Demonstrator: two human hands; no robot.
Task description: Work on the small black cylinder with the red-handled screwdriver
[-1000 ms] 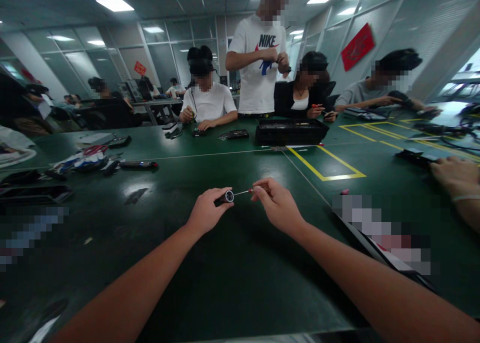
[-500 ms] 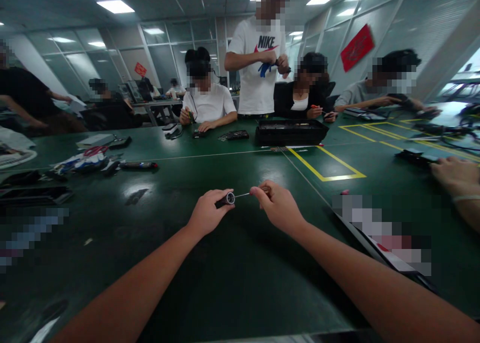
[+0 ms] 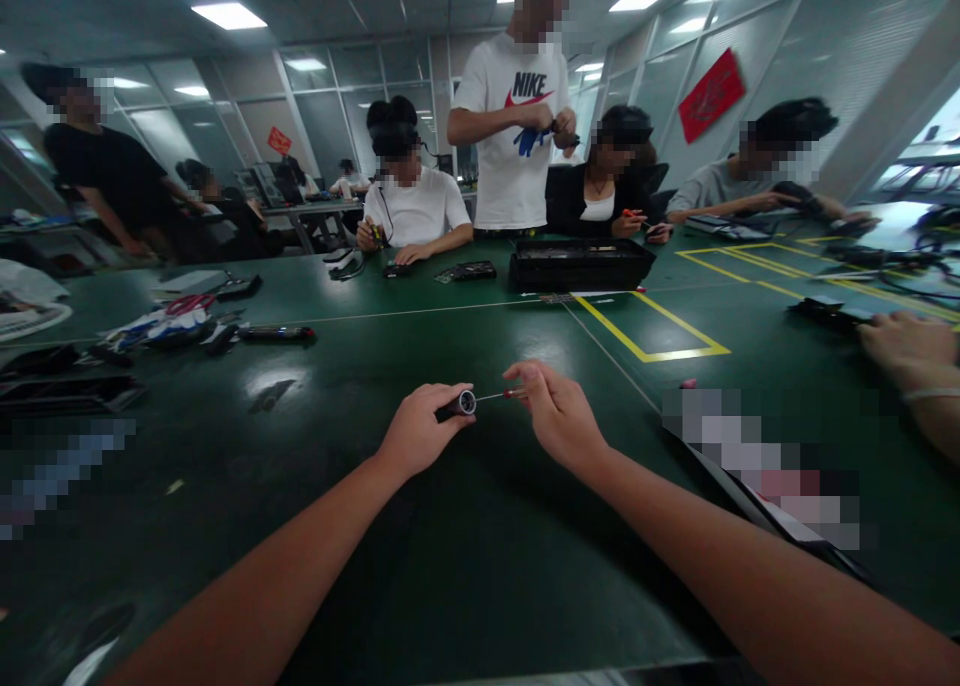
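Note:
My left hand [image 3: 421, 428] is closed around a short black cylinder [image 3: 454, 405], whose round, silver-rimmed end faces me like the head of a flashlight. From the right, a thin screwdriver [image 3: 491, 397] with a red part on its handle points at this rim. Its tip meets the cylinder's side, though the exact contact point is too small to make out. The screwdriver's handle is held in the fingers of my right hand [image 3: 559, 406], which partly hide it. Both hands are above the green table [image 3: 480, 566].
A long black box [image 3: 581, 264] stands across the table, with several people behind it. Gloves and tools [image 3: 176, 321] are piled at left, near a black pen-like tool [image 3: 276, 334]. At right lie a blurred sheet [image 3: 780, 496] and another person's hand [image 3: 907, 351].
My right fingers have shifted and loosened around the screwdriver, showing more of its red part. My left hand and the cylinder moved slightly right and down. A person at far left stands further into view.

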